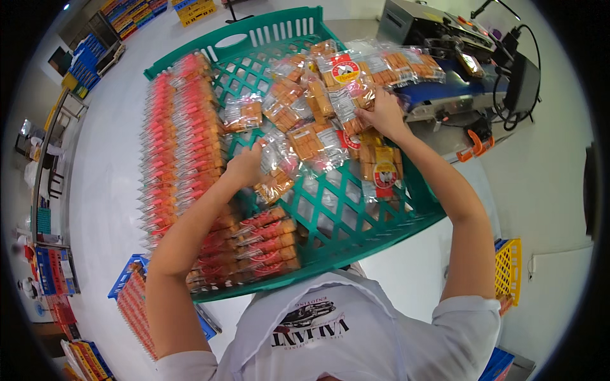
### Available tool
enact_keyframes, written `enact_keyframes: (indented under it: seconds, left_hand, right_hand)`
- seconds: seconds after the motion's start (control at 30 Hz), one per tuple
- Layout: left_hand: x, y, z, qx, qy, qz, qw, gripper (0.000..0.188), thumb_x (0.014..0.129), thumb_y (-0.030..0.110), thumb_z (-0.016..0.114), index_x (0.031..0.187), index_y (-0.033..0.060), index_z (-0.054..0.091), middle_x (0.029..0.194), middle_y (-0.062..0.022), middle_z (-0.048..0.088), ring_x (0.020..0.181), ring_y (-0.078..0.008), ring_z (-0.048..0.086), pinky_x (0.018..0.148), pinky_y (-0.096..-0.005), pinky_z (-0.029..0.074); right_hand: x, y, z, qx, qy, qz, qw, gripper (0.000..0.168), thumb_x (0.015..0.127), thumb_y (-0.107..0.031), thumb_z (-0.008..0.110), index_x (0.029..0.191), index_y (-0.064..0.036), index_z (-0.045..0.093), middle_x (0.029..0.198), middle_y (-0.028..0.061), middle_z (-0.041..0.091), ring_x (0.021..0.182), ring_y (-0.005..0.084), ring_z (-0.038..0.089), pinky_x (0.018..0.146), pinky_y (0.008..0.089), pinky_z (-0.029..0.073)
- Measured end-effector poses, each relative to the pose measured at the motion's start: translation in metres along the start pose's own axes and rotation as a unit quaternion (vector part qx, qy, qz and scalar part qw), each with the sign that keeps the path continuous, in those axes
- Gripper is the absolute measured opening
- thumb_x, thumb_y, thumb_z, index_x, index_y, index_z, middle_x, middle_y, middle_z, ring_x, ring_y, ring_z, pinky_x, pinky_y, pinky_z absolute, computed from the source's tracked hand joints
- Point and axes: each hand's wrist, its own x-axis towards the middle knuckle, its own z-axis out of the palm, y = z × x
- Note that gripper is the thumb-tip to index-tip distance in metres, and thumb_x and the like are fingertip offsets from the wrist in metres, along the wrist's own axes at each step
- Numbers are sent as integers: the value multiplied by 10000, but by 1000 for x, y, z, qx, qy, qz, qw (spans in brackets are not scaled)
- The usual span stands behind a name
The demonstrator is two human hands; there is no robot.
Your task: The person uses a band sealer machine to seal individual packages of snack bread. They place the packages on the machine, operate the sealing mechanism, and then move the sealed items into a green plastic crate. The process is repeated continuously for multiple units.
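Note:
A green plastic crate (362, 257) lies before me. My left hand (245, 165) grips a clear plastic pack of brown biscuits (276, 166), tilted above the crate's lattice floor. My right hand (385, 113) holds another biscuit pack (351, 105) by its right side. Between and beyond the hands is a loose heap of similar packs (286, 97), some with red and yellow labels. Along the crate's left side, packs stand on edge in two tight rows (188, 128). A shorter row (268, 243) stands at the near side, right of them.
At the upper right is a metal machine (433, 28) with a blue conveyor belt (443, 88) bearing packs at its end. An orange clamp (476, 145) sits below it. A blue crate of packs (136, 305) is at lower left, a yellow crate (507, 271) at right.

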Motion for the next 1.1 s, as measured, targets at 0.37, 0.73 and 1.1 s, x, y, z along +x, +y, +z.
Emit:
enact_keyframes:
  seconds: [0.37,0.73,1.1]
  left_hand:
    - [-16,-7,-88,-241,130,15,962,464,736,318,618,1086,67,447,1064,-105,536,956,-251,533,795,-359,431]
    - [-88,-7,-90,-807,168,42,564,644,755,317,619,1233,42,285,1134,-99,469,1033,-201,477,894,-374,365]
    - [-127,-37,-63,-794,140,17,591,446,783,352,555,1097,44,480,1001,-77,576,926,-174,555,800,-338,442]
  right_hand:
    - [92,-46,32,135,87,2,987,695,702,-277,638,1219,21,281,1095,218,439,954,380,492,773,427,424]
    - [50,-166,-39,663,-445,-41,601,506,863,-362,435,1241,-39,339,1130,80,493,983,175,508,827,320,418]
    - [19,-148,43,-221,-292,-344,865,778,587,-464,672,1204,-103,365,1111,89,500,1041,250,464,864,457,334]
